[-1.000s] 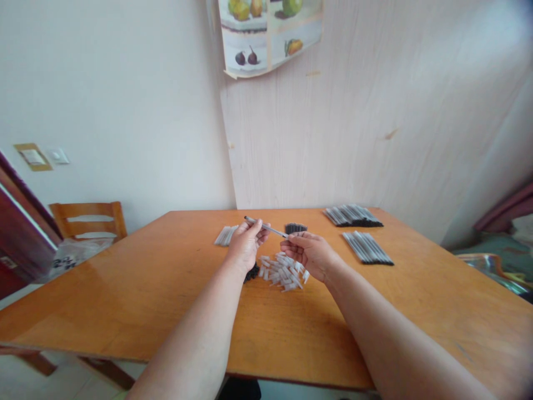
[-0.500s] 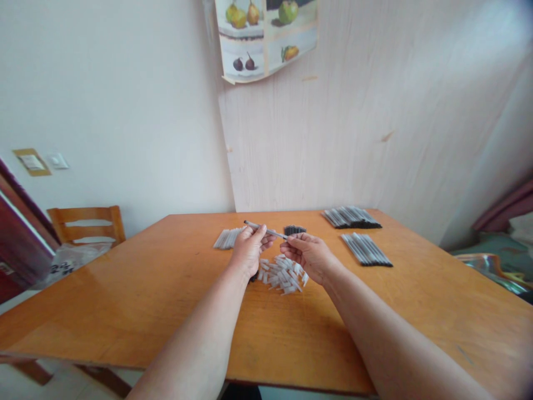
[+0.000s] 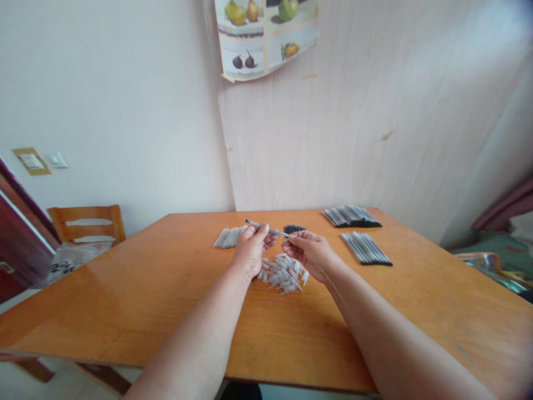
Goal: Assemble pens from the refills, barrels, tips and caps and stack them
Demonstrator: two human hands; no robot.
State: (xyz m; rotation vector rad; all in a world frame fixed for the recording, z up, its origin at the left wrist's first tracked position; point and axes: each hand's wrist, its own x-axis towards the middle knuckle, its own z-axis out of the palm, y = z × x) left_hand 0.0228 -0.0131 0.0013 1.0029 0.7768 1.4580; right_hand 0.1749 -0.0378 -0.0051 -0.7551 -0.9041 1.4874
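Note:
My left hand [image 3: 250, 251] is closed around a thin grey pen [image 3: 266, 228], held above the orange wooden table [image 3: 125, 300]. My right hand [image 3: 310, 253] pinches the pen's right end with fingers together. Just below both hands lies a loose pile of small clear caps [image 3: 283, 273]. A small dark heap sits behind my right hand [image 3: 294, 228], and a short row of clear tubes [image 3: 228, 237] lies left of my left hand.
Two neat stacks of grey pens lie at the right, one at the far edge [image 3: 352, 216] and one nearer [image 3: 366, 248]. A wooden chair [image 3: 86, 222] with a plastic bag stands at the left. Walls and a fruit poster [image 3: 266, 36] are behind the table.
Both hands have stayed almost in place on the pen. The view has shifted slightly; my right hand's fingers moved a little at the pen's end.

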